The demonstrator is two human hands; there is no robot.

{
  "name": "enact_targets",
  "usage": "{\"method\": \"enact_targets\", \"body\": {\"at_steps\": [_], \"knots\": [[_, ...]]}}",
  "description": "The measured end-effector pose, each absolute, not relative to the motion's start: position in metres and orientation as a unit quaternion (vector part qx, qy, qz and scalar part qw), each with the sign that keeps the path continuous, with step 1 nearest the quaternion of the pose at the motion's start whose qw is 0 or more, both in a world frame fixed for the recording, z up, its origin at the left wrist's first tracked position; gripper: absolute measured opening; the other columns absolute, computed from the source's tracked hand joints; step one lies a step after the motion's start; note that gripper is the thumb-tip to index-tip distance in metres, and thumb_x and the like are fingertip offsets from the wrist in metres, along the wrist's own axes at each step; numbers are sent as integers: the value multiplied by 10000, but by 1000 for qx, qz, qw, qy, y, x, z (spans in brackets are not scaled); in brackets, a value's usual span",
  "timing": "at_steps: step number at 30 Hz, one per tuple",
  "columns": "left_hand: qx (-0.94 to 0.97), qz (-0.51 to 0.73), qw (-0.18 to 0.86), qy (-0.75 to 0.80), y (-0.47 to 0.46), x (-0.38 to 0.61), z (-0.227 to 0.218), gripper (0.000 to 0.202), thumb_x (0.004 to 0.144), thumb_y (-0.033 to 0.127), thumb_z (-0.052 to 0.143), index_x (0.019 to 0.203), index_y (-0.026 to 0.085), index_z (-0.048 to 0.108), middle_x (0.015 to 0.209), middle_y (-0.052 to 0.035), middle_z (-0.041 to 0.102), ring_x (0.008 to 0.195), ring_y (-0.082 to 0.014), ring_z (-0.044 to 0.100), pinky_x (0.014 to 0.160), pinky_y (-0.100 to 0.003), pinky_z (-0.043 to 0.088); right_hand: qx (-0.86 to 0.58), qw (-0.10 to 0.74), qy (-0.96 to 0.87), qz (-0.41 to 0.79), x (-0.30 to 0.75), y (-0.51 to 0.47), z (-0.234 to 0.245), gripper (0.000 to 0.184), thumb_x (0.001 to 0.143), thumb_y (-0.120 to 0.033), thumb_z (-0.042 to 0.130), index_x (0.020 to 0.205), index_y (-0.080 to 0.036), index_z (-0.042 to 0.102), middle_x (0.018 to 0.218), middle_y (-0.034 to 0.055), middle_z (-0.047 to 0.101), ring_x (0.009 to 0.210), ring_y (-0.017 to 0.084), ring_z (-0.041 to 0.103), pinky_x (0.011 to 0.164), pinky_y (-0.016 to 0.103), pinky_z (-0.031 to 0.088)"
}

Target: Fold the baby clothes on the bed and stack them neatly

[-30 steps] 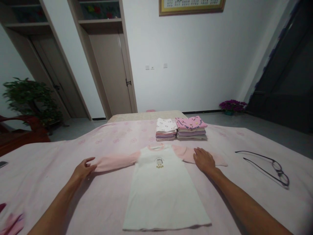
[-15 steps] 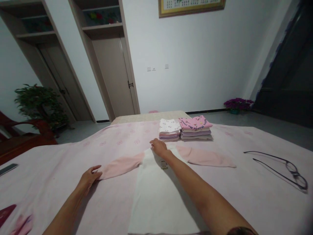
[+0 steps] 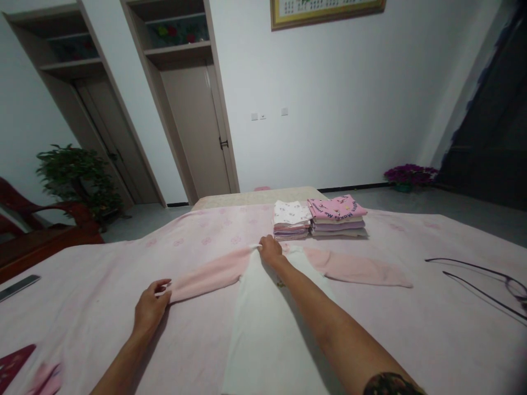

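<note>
A long-sleeved shirt (image 3: 263,329) with a white body and pink sleeves lies spread flat, its neck pointing away from me. My left hand (image 3: 151,304) is at the cuff of the left-lying sleeve, thumb and fingers closed around its end. At the neckline, my right hand (image 3: 270,251) pinches the fabric by the left shoulder, raising a small fold there. My right forearm crosses the shirt's front and hides part of its small print. The other sleeve stretches out to the right, untouched.
Two stacks of folded clothes, one topped white (image 3: 291,213) and one topped pink (image 3: 337,207), stand just beyond the neckline. Eyeglasses (image 3: 477,266) lie at right. A phone (image 3: 18,288), a dark red item (image 3: 16,362) and pink cloth (image 3: 46,378) are at left on the pink sheet (image 3: 197,351).
My right hand has closed on the shirt's shoulder by the neckline, and the fabric there is now drawn up. My left hand stays at the cuff. The view has shifted slightly left.
</note>
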State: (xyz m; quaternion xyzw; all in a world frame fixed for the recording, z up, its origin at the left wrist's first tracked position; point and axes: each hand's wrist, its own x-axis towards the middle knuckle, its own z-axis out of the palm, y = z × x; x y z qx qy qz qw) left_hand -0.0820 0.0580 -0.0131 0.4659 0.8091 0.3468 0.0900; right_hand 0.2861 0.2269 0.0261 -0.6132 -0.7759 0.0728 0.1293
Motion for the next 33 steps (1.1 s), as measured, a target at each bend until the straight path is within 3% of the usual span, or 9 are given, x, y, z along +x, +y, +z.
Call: {"method": "enact_targets", "body": {"at_steps": [4, 8, 13, 17, 20, 23, 26, 30, 33], "knots": [[492, 207, 14, 845, 59, -72, -6, 379, 861, 304, 452, 1168, 212, 654, 1121, -143, 629, 1000, -315, 643, 806, -402, 486, -595, 158, -786, 61, 287, 216, 16, 378, 945, -238, 490, 1314, -189, 560, 1326, 135, 557, 1178, 233, 556, 972, 336, 426], [575, 170, -120, 791, 64, -43, 1, 389, 935, 317, 379, 1190, 218, 655, 1228, -145, 609, 1076, -331, 598, 917, -456, 444, -544, 170, -821, 43, 282, 192, 7, 464, 974, -298, 455, 1421, -177, 476, 1519, 131, 429, 1399, 259, 365, 1153, 409, 249], [689, 133, -66, 709, 81, -7, -12, 443, 973, 371, 369, 1306, 208, 612, 1390, -128, 561, 1330, -282, 452, 1107, -420, 318, -458, 127, -877, 72, 276, 163, -8, 614, 1011, -482, 327, 1512, -130, 361, 1599, 170, 285, 1490, 316, 197, 1198, 521, 91], [624, 83, -18, 776, 86, 5, -18, 502, 988, 409, 316, 1427, 247, 497, 1504, -159, 452, 1382, -362, 375, 1076, -632, 247, -440, 110, -885, 104, 285, 145, -8, 634, 1012, -496, 309, 1536, -138, 319, 1613, 173, 239, 1501, 304, 171, 1200, 519, 109], [600, 74, -19, 796, 89, 20, -7, 489, 975, 437, 327, 1321, 215, 591, 1396, -192, 552, 1291, -420, 448, 1025, -709, 224, -378, 122, -910, 121, 300, 129, -3, 597, 995, -479, 380, 1508, -173, 382, 1601, 139, 296, 1488, 282, 224, 1205, 491, 134], [644, 78, -41, 760, 94, 51, 2, 453, 963, 378, 358, 1244, 161, 641, 1371, -199, 578, 1308, -419, 437, 1069, -676, 212, -342, 157, -913, 157, 321, 117, 1, 468, 983, -417, 426, 1394, -223, 540, 1471, 77, 520, 1357, 232, 456, 1157, 396, 287], [715, 138, -24, 685, 99, 95, -2, 443, 963, 316, 367, 1288, 161, 624, 1432, -162, 547, 1396, -355, 380, 1155, -571, 205, -431, 220, -859, 170, 358, 121, 5, 380, 973, -318, 416, 1266, -241, 646, 1285, 36, 668, 1189, 196, 587, 1055, 323, 406], [775, 228, 59, 587, 103, 157, -17, 505, 971, 391, 374, 1334, 122, 601, 1441, -182, 534, 1411, -339, 389, 1186, -525, 262, -608, 288, -735, 79, 446, 144, 7, 422, 934, -222, 388, 1270, -196, 643, 1298, 71, 644, 1209, 213, 555, 1068, 324, 389], [810, 252, 119, 516, 107, 198, -26, 576, 994, 466, 320, 1385, 119, 560, 1460, -183, 512, 1432, -318, 371, 1190, -502, 304, -728, 253, -636, -16, 527, 153, 5, 472, 911, -223, 418, 1348, -161, 584, 1319, 133, 606, 1194, 267, 534, 1026, 358, 401]]}}
